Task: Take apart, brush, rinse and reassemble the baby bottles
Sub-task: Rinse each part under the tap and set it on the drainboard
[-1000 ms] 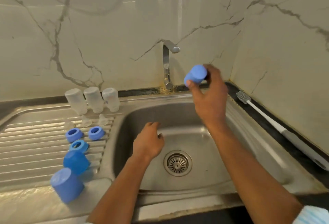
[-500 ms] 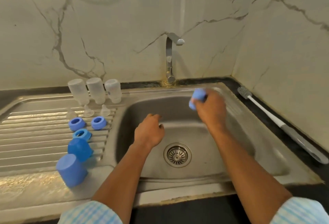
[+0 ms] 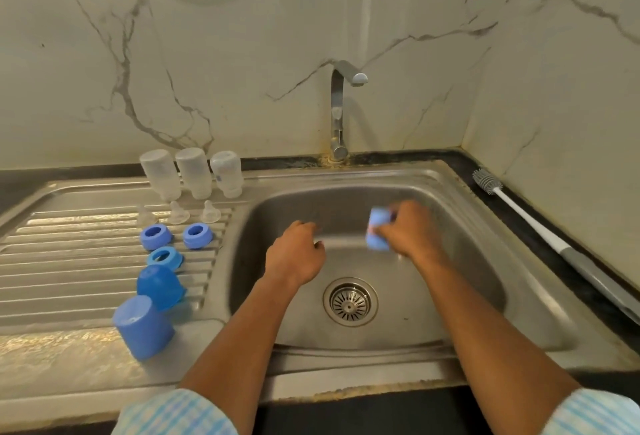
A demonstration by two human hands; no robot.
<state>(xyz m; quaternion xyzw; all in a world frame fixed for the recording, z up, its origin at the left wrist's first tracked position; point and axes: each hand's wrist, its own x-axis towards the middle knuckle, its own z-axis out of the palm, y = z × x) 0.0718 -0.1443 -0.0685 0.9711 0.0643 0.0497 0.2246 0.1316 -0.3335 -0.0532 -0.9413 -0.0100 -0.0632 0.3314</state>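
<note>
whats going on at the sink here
A person works at a steel sink with baby bottles taken apart. The right hand holds a blue cap over the basin; the left hand hangs beside it, holding nothing. Three clear bottles stand upside down on the drainboard, with nipples, blue rings and two more caps in front. The brush lies on the counter, untouched.

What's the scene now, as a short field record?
right grip: hand holds blue cap inside sink; blurred
left grip: hand loosely curled over sink, nothing seen in it
drainboard: three clear bottles in a row, three teats, three blue rings, two blue caps
right counter: bottle brush, untouched
tap: no stream visible
</note>
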